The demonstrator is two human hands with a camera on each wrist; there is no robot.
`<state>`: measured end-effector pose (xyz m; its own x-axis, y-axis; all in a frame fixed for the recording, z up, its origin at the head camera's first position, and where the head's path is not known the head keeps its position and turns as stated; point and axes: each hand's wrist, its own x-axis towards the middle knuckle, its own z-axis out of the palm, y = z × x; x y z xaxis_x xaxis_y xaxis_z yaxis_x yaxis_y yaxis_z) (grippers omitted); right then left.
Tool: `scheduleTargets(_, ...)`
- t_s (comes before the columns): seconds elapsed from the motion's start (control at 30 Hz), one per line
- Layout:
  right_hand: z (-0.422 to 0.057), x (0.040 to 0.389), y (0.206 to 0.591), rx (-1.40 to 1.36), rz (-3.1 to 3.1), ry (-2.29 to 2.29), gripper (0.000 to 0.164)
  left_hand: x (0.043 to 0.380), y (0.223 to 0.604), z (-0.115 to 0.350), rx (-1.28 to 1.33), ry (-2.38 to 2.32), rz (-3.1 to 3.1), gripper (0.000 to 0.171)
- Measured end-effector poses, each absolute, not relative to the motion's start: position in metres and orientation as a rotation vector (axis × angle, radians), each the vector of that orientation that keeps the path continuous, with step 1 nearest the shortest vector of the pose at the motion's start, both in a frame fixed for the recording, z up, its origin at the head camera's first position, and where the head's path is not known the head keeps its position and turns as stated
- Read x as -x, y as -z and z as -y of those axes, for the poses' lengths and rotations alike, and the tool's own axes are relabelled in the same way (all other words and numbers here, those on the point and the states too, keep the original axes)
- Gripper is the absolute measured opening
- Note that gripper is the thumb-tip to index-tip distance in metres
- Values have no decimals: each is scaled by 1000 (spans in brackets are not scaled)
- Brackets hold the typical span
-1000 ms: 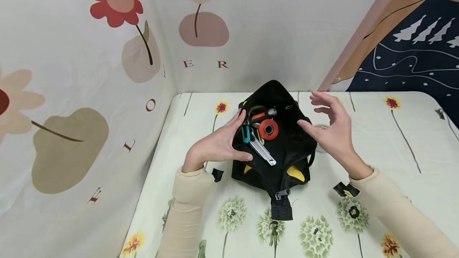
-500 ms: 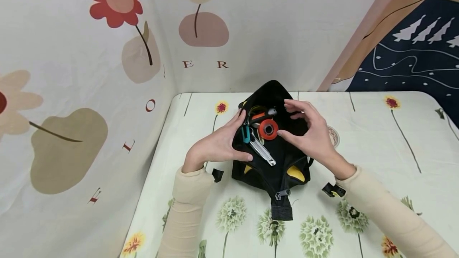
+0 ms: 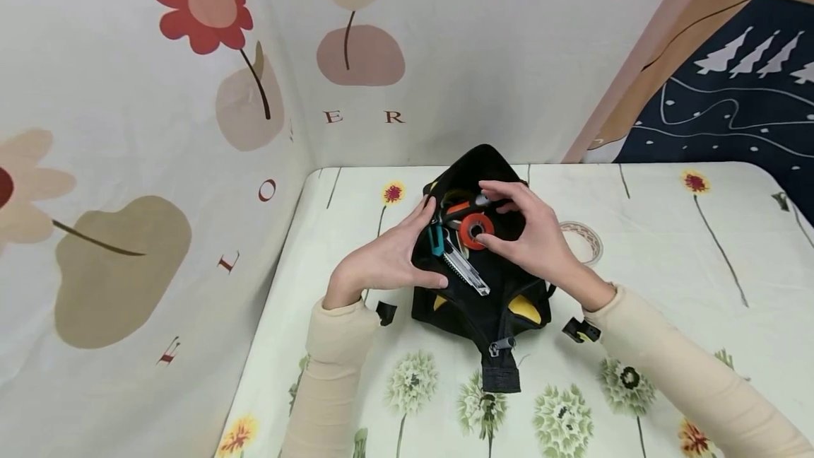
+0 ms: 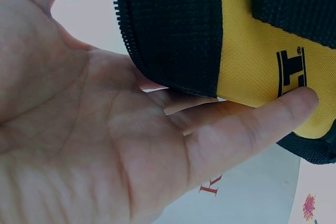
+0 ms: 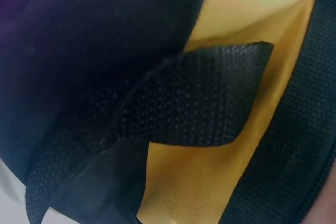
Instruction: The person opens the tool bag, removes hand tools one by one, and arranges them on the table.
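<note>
A black and yellow zippered tool bag (image 3: 467,320) sits on the table with its mouth spread wide. My left hand (image 3: 388,253) rests along its left side, thumb on the front flap and fingertips at the rim. In the left wrist view, the straight fingers (image 4: 252,124) touch the yellow outer side. Inside lie a teal-handled utility knife (image 3: 466,268), a red ring with a dark centre (image 3: 473,223) and an orange-and-black handled tool (image 3: 461,209). My right hand (image 3: 531,232) reaches over the opening, its thumb tip at the red ring; contact is unclear.
A roll of clear tape (image 3: 591,240) lies on the table right of the bag. The flower-print tabletop (image 3: 668,232) meets a patterned cloth wall (image 3: 496,90) behind and at the left. A strap end with a zipper pull (image 3: 500,348) points towards me.
My right hand has moved left from the bag's right edge to over its mouth, beside the red ring. The tape roll has come into fuller view. My left hand has stayed put.
</note>
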<state>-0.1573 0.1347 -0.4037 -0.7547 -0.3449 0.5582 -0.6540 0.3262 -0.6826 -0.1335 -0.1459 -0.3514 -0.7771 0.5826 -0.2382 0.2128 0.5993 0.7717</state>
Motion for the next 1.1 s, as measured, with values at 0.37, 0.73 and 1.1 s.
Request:
scheduleTargets(0.37, -127, 167, 419, -881, 2478, -1263, 81, 132, 352, 147, -630, -1043, -2355, 126)
scheduleTargets(0.73, -126, 168, 437, -848, 2571, -1194, 80, 133, 352, 146, -648, -1023, -2371, 126)
scheduleTargets(1.1, -123, 172, 453, -768, 2638, -1148, 83, 134, 352, 147, -653, -1033, -2366, 126)
